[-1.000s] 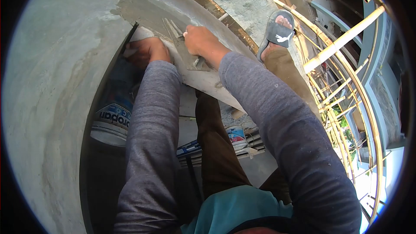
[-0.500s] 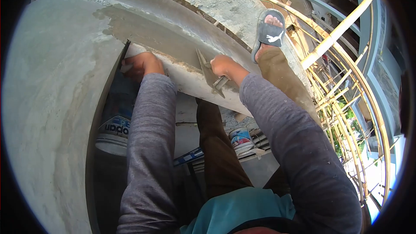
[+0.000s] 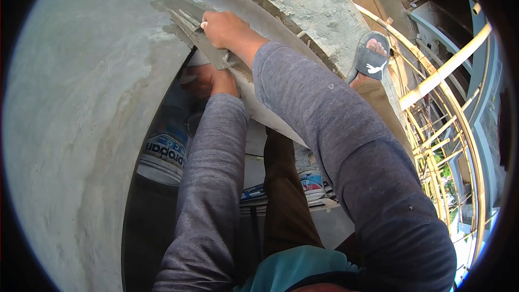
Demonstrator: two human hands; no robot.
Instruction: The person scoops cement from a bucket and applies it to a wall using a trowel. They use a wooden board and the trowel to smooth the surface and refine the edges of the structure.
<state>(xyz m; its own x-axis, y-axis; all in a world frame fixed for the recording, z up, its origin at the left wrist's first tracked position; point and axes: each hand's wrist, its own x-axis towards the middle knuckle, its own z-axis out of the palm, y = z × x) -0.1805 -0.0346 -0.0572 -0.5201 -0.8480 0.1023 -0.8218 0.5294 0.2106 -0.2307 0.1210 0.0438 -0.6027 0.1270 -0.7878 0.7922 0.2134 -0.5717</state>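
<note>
My right hand (image 3: pixel 226 30) is closed round the handle of a plastering trowel (image 3: pixel 218 57). The trowel's long blade lies over the damp, darker mortar patch (image 3: pixel 162 4) at the corner of the grey concrete surface (image 3: pixel 81 86). Just below the trowel, my left hand (image 3: pixel 204 80) is in shadow by the concrete's edge, its fingers curled and partly blurred. A dark, thin flat tool (image 3: pixel 191 54) shows its tip along that edge, at the left hand; most of it is hidden.
Below my left hand stands a white bucket (image 3: pixel 159 167) with blue lettering. Another bucket (image 3: pixel 312 181) is beside my leg. My sandalled foot (image 3: pixel 373 57) rests on the rough concrete ledge (image 3: pixel 303 0). Bamboo scaffolding (image 3: pixel 432 81) stands at the right, above a drop.
My right hand has swung the trowel up and left, from the ledge's face to the corner patch. The view has shifted, so my left hand appears farther right, still by the edge.
</note>
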